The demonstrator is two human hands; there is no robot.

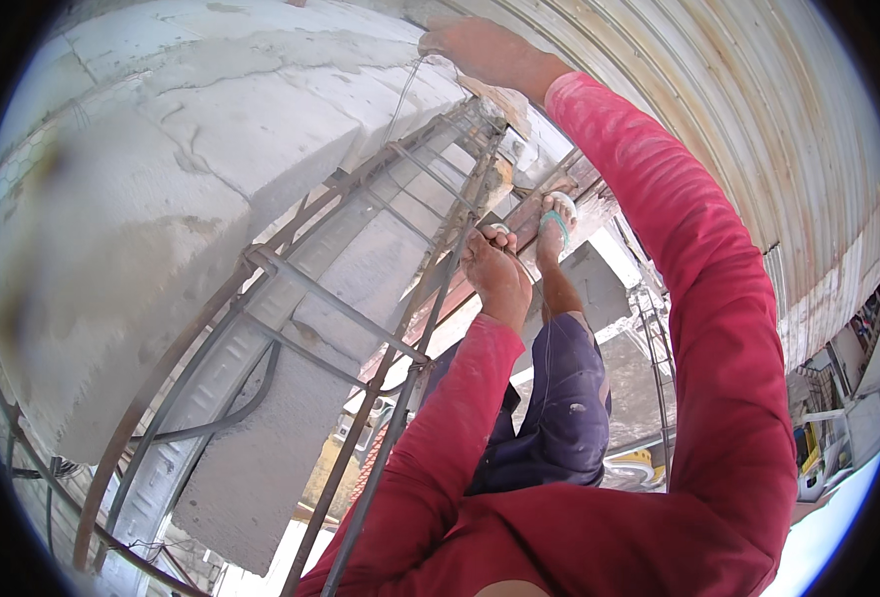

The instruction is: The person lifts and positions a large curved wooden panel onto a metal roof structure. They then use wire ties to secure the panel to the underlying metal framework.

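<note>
A long cage of steel reinforcing bars (340,308) runs from the lower left up to the top middle, with cross ties along it. My left hand (496,274) is curled closed beside the cage's right-hand bars; what is inside its fingers is hidden. My right arm reaches up and far ahead. At its end, over the wall's far corner, my right hand (485,52) has its fingers closed on a thin wire (404,99). That wire hangs down toward the upper part of the cage.
Pale concrete blockwork (231,129) fills the left side. Corrugated metal sheeting (738,119) rises on the right. My sandalled foot (553,227) rests by a reddish beam (525,221), high above lower ground. Bent bars (111,478) stick out at lower left.
</note>
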